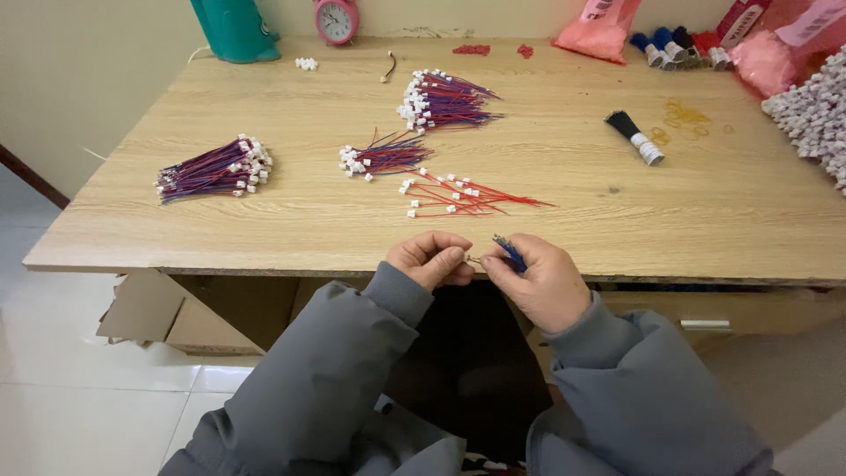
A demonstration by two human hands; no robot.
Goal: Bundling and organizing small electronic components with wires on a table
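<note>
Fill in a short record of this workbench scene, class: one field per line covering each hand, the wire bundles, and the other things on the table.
left hand: pinching a small piece at the table edge, fingers closed
right hand: gripping a blue wire bundle
table: light wood
loose red wires: white connectors, just beyond the hands
tied bundles: far left, centre, farther back
back edge: pink clock, teal container
right side: black brush-like bundle, rubber bands

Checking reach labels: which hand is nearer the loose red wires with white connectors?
Right. The right hand sits just below the red wires, under their right ends. The left hand is below their left end, about as close, marginally farther.
</note>
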